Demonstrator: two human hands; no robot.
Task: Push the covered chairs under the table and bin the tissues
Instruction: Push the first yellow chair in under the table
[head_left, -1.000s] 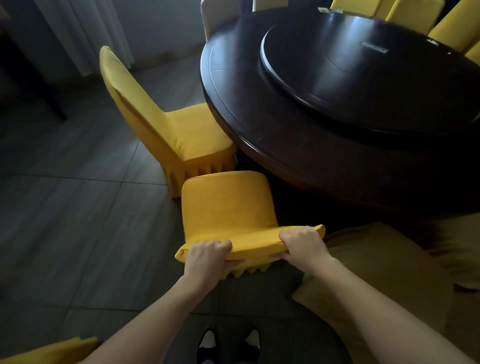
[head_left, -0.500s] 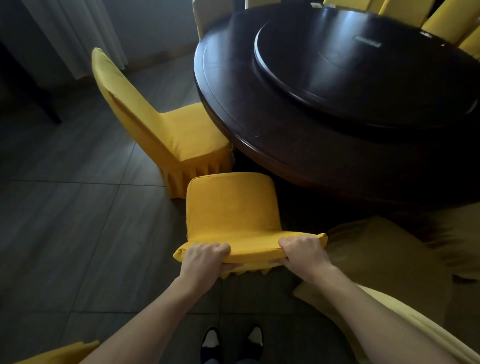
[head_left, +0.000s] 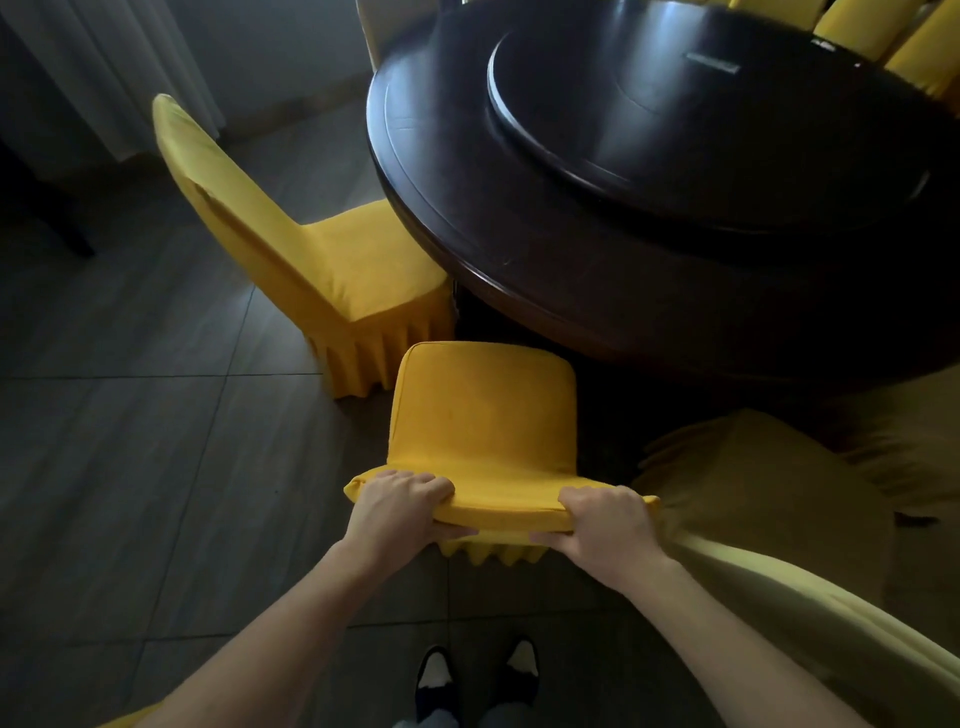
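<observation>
Both hands held the top edge of the near chair (head_left: 483, 415)'s back: the left hand (head_left: 397, 506) at its left corner, the right hand (head_left: 605, 525) at its right corner, fingers curled over the top and thumbs underneath. The chair faced away from the person, its back running left to right between the hands, and the table (head_left: 467, 218) lay straight beyond it on the far side. Any push would have to go forward, square to that back, with neither hand nearer. A second chair (head_left: 332, 260) stood to the far left, its seat only partly under the rim. No tissues or bin were visible, and no writing could be read.
</observation>
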